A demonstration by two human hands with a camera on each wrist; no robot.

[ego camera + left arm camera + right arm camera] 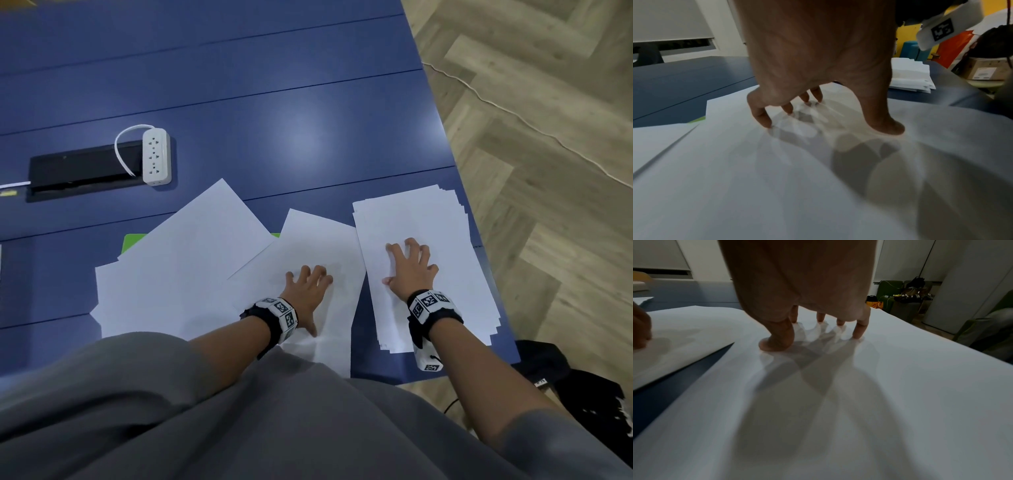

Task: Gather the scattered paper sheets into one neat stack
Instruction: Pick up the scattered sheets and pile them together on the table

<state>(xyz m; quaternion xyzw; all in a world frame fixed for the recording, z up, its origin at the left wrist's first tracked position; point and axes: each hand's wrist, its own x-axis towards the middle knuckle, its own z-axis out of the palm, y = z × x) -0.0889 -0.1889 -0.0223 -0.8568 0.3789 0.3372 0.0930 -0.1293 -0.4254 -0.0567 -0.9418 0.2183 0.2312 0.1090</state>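
Two hands press fingertips on paper at the blue desk's (308, 137) near edge: the left hand (308, 291) on a loose sheet (318, 246), the right hand (411, 270) on the stack (428, 219) by the right corner, gripping nothing. Farther left, overlapping sheets (178, 267); beyond, one power strip (156, 156). Wood floor (548, 137) alongside.

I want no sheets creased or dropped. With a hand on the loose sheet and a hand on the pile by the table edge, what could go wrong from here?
1. The white paper stack under the right hand lies near the blue table edge; a push could tip sheets onto the floor.
2. The left hand presses the loose white sheet with fingertips only, so sliding may buckle it.
3. The stack's edges are staggered, so corners could catch.
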